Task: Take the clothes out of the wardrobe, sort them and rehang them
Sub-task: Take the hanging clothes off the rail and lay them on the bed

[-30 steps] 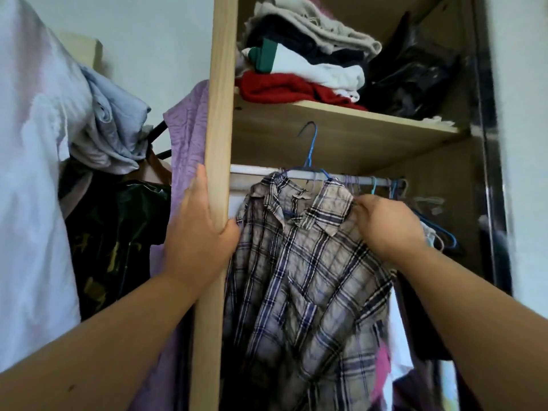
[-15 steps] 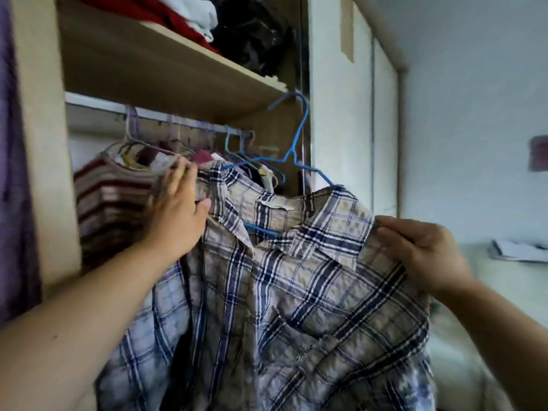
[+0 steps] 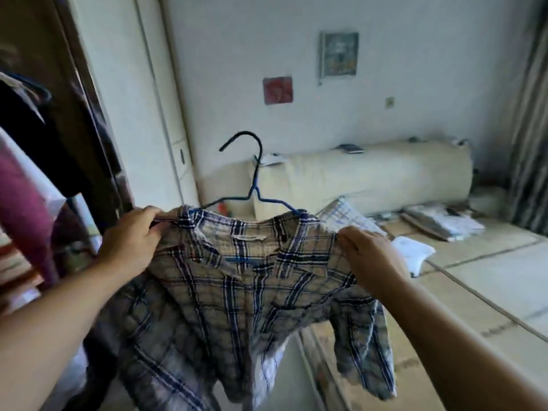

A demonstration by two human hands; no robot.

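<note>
Fingers (image 3: 148,213) curled, left hand (image 3: 130,247) and right hand (image 3: 372,259) pinch the plaid shirt (image 3: 237,307) — one shoulder each.

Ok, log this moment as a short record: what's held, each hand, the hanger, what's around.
held: plaid shirt, on a hanger
left hand: grips one shoulder of the shirt
right hand: fingers pinch the other shoulder
hanger: blue, inside the collar, hook free in the air
wardrobe: at left, clothes hanging in it
behind: cream roll along the wall
</note>
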